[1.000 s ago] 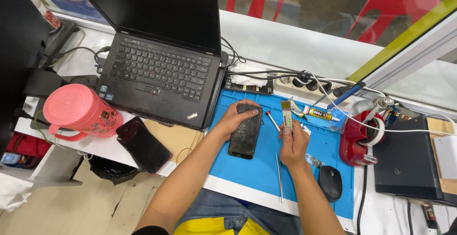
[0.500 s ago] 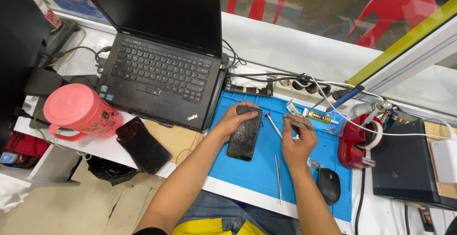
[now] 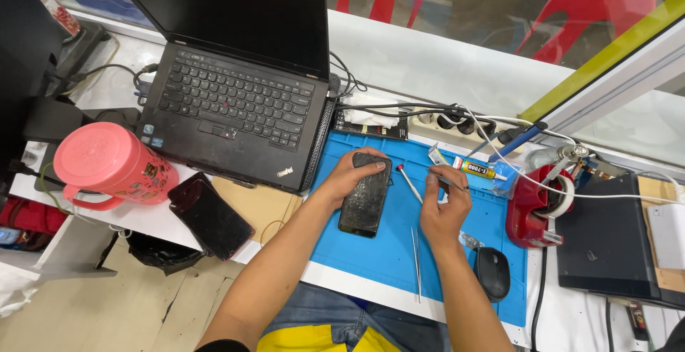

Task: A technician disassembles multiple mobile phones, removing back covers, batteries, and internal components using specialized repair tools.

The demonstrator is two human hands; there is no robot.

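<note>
Fingers (image 3: 444,194) pinching, perhaps, thin tool (image 3: 448,181)

The left hand (image 3: 347,179) covers the upper left edge of the dark phone (image 3: 365,195), so the grip on that side is hidden. The right hand (image 3: 444,209) closes on a thin tool (image 3: 449,181) whose tip is too small to identify, and its fingers hide most of the shaft. The laptop (image 3: 235,102) screen is cut off by the top edge. Two red chairs (image 3: 599,9) behind the glass are cropped and dim. The black device (image 3: 610,241) at right runs out of view. The pink jug (image 3: 110,166) hides the desk beneath it. The person's forearms leave the picture at the bottom edge.
</note>
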